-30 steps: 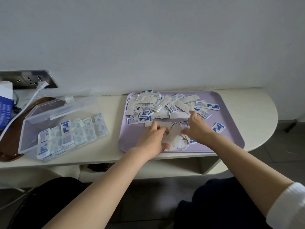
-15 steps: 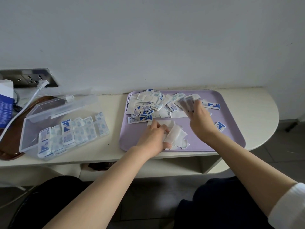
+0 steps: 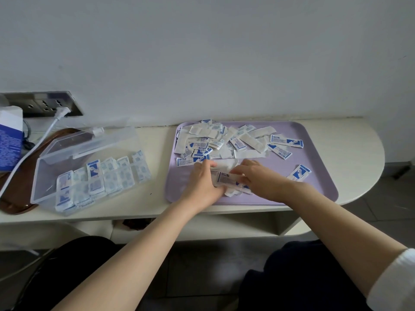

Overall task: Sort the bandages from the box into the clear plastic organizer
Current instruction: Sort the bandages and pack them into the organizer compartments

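Several white and blue wrapped bandages (image 3: 226,142) lie scattered on a purple tray (image 3: 318,176). Near the tray's front, my left hand (image 3: 202,182) and my right hand (image 3: 258,178) both hold a small stack of bandages (image 3: 226,178) between them, fingers curled on its two ends. More loose bandages lie under the stack. The clear plastic organizer (image 3: 89,176) stands open on the left of the table, with bandages in several of its compartments.
A blue and white box (image 3: 10,140) stands at the far left by a brown tray (image 3: 13,194). A white cable (image 3: 33,149) runs from the wall socket (image 3: 45,104) across it. One bandage (image 3: 299,172) lies alone at the tray's right.
My right hand came back from the far pile with a bandage and brought it down onto the stack beside my left hand.
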Motion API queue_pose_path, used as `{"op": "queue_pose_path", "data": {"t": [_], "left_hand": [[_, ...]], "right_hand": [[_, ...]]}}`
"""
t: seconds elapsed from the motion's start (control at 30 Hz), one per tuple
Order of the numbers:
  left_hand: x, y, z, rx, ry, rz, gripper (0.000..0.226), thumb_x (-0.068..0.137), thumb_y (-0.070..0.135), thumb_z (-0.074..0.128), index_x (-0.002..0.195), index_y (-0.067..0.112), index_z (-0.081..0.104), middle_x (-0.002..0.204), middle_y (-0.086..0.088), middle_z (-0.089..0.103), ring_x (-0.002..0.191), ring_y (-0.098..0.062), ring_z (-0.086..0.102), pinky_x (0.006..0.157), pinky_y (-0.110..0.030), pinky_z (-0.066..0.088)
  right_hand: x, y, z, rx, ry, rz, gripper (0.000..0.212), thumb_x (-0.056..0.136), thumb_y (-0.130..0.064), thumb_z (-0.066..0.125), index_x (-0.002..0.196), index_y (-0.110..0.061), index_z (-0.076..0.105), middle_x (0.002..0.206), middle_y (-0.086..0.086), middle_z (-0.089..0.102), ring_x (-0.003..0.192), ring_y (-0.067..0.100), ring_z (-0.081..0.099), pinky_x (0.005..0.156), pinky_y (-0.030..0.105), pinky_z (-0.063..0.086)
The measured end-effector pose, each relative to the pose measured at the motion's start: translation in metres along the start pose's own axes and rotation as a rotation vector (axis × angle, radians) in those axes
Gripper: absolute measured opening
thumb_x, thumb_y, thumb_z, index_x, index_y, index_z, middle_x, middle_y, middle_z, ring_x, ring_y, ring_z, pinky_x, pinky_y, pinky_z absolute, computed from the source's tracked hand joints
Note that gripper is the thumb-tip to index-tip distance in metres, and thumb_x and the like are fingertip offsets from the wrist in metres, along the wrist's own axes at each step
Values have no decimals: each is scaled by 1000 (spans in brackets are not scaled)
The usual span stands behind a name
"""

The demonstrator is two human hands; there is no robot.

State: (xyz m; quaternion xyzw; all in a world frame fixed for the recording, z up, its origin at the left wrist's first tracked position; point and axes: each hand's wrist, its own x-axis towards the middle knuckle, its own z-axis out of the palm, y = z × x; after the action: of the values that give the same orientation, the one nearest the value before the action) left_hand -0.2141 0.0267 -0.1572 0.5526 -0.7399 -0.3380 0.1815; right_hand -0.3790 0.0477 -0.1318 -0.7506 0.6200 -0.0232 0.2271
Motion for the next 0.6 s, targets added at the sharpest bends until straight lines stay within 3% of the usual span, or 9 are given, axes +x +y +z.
{"op": "queue_pose_path", "data": {"t": [0.1, 0.17, 0.23, 0.4, 0.6], "left_hand": [[1, 0, 0, 169, 38, 2, 67, 74, 38, 73, 128, 14, 41, 126, -8, 42, 120, -24, 39, 101, -33, 34], [3, 3, -1, 280, 23, 1, 70, 75, 47, 70, 128, 14, 40, 127, -6, 41, 121, -25, 38, 100, -34, 34], [4, 6, -1, 399, -26, 23, 69, 76, 50, 67, 128, 13, 40, 127, -7, 39, 120, -26, 36, 97, -35, 34], [13, 17, -10, 407, -197, 4, 62, 77, 37, 72, 122, 8, 42, 123, -10, 40, 111, -29, 48, 92, -36, 43], [23, 24, -14, 317, -326, -96, 47, 72, 23, 77, 113, 13, 56, 109, -4, 63, 97, -24, 59, 79, -31, 45]], "right_hand": [[2, -1, 1, -137, 56, -60, 46, 96, -25, 49, 141, -25, 37, 144, 0, 33, 132, 18, 28, 106, 26, 22], [4, -2, 1, -178, 43, -74, 55, 95, -27, 50, 145, -25, 27, 153, -5, 24, 136, 17, 25, 107, 26, 19], [6, -3, 1, -195, 49, -65, 60, 94, -27, 52, 146, -23, 23, 151, -5, 29, 130, 18, 31, 104, 25, 23], [9, -3, 0, -253, 106, -31, 56, 91, -33, 57, 140, -18, 34, 135, 1, 45, 121, 21, 37, 98, 27, 30], [7, -8, -5, -290, 103, -43, 37, 91, -35, 56, 125, -19, 52, 126, 1, 51, 119, 20, 38, 94, 27, 31]]}}
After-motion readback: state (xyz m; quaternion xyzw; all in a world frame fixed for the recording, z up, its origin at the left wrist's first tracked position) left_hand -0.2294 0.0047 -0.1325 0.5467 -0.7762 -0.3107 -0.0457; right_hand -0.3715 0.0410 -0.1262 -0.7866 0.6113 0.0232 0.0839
